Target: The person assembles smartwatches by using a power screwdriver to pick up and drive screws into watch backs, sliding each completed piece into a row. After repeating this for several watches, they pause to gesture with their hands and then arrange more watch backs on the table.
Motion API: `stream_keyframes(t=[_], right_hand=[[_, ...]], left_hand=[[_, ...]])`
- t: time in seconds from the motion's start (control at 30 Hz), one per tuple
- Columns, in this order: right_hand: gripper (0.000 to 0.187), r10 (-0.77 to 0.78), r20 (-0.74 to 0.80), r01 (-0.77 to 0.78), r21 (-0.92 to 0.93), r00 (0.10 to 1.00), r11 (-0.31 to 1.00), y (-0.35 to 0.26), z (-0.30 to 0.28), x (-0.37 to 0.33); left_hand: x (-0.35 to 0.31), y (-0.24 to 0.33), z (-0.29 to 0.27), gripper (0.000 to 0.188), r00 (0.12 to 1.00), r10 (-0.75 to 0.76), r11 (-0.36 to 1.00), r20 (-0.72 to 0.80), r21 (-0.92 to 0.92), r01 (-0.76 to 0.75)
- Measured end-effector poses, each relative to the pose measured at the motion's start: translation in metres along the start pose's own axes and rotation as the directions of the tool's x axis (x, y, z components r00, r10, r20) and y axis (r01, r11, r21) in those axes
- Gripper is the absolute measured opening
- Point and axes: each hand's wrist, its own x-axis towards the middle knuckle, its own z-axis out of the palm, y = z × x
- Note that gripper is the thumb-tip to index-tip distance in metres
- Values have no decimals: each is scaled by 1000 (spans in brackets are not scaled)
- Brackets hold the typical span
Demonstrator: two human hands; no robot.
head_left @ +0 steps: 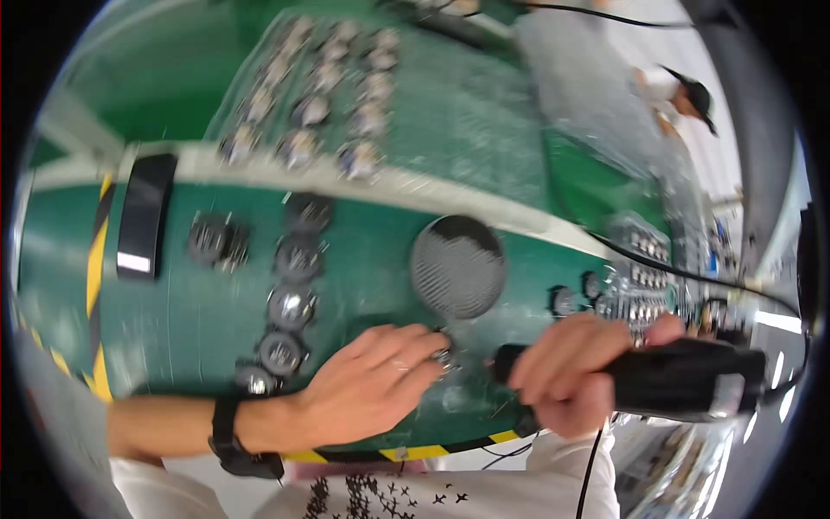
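Note:
My left hand [380, 381] reaches across the green bench mat, its fingers closed around a small shiny metal part [445, 355], mostly covered by the fingertips. Wrapped in my right hand [571, 372] is a black corded electric screwdriver [683, 378], lying nearly level. Its nose [508, 362] points left toward the small part, with a gap between them. Just beyond my hands sits a round dark dish [458, 266] with a grey ribbed surface. Left of it runs a line of round black parts [294, 259], some with shiny centres. My right hand is blurred.
A clear tray [467, 112] with rows of metal parts lies past the bench's pale edge. At left are a black oblong case [145, 216] and another black part [212, 240]. More filled trays [640, 277] stand right, near a cable [692, 275]. A person [683, 99] is far right.

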Motion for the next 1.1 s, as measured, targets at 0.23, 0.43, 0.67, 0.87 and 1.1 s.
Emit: stream_keyframes(t=[0.23,0.43,0.67,0.87,1.1], right_hand=[[52,-67,75,79,-180,995,980,48,15,0],[47,-67,154,90,-143,986,986,49,18,-7],[51,-54,27,58,-181,998,982,48,21,-12],[53,-56,71,68,-190,996,979,51,19,-12],[55,-55,69,68,-202,996,977,49,18,-10]], left_hand=[[-17,-8,-3,39,956,212,901,202,338,-271],[-25,-1,3,41,966,179,905,188,352,-237],[-25,-2,9,40,977,164,926,136,319,-200],[-25,-1,12,39,983,136,937,123,305,-168],[-23,-2,9,38,976,149,932,159,307,-192]])
